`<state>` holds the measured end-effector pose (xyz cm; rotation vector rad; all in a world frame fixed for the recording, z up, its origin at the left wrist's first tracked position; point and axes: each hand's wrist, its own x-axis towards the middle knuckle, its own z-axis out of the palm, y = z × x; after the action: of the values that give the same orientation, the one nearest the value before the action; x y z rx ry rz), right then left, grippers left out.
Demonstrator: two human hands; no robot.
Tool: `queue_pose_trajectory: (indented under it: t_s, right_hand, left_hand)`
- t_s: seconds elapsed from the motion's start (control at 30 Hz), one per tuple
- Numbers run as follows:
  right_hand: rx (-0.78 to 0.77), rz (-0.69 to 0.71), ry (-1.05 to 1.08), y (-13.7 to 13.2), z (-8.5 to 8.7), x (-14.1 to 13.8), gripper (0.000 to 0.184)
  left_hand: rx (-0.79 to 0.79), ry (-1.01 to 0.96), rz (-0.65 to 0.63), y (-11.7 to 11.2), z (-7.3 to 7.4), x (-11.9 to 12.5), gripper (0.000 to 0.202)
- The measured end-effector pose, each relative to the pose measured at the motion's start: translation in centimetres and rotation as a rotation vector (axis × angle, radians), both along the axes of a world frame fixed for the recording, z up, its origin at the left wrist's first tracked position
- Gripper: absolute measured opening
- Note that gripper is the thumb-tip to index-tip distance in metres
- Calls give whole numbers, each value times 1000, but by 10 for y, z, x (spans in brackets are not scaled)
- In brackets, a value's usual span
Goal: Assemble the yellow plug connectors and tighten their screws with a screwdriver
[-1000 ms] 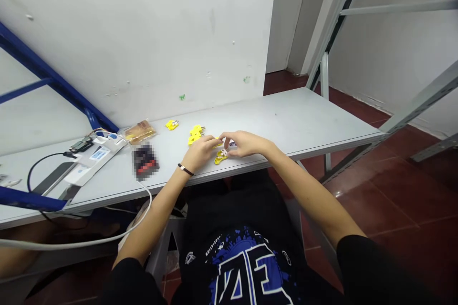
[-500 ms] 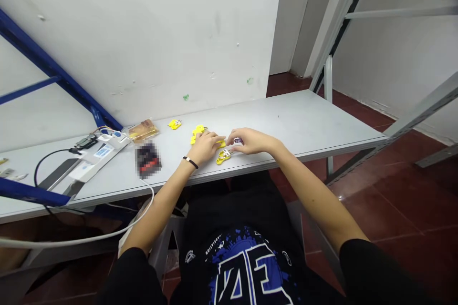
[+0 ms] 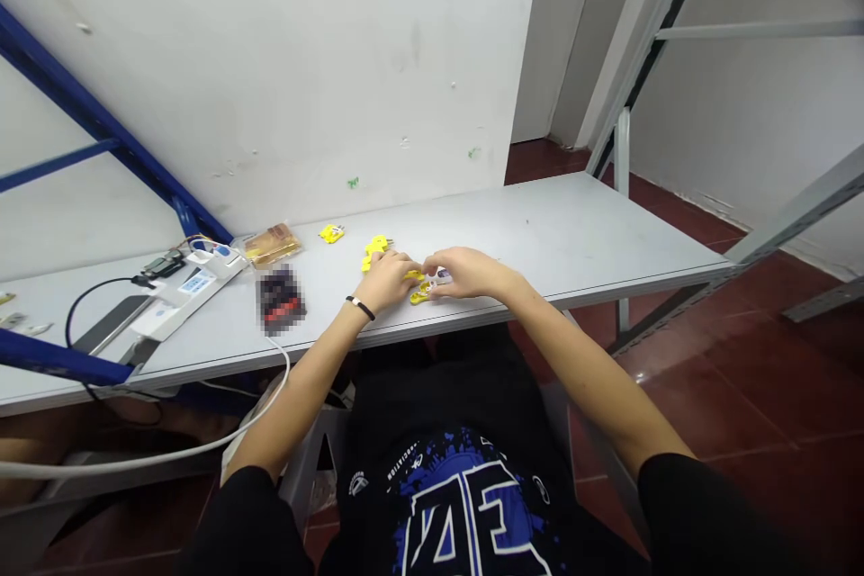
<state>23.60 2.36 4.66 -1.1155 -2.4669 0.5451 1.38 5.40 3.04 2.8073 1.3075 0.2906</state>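
Both my hands meet near the front edge of a grey table. My left hand, with a black band on the wrist, has its fingers curled onto a small yellow connector. My right hand pinches a small pale part against another yellow connector lying just below the fingertips. A pair of yellow connectors lies just behind my left hand, and one more yellow connector sits farther back.
A clear bag of brownish parts lies near the wall. A blurred black-and-red object sits left of my hands. A white power strip with cables and a dark flat device occupy the left. A blue frame bar crosses the left edge.
My hands have drawn closer together over the yellow connectors; the right hand moved left from its spot half a second ago. The view shifted slightly.
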Motion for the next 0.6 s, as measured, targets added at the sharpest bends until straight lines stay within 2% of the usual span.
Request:
queue_pose_trajectory:
  t_s: [0.17,0.23,0.3,0.43,0.6]
  right_hand:
    - [105,-113,197,-4,15,17,29]
    - [133,-173,273,-6,21,26,29]
    - [141,-211,312,-6,26,32,28]
    - [139,-219,340,-6,27,36,26]
    - [151,-196,309,-5,25,33,24]
  left_hand:
    - [36,-246,34,-15,13,-1,26]
    - [-13,-345,-9,-27,17,2,28]
    - [-58,-358,-57,-40,18,6,27]
    - [-73,-300,-55,-54,8,13,26]
    - [-40,-327,-26,-54,-8,16,25]
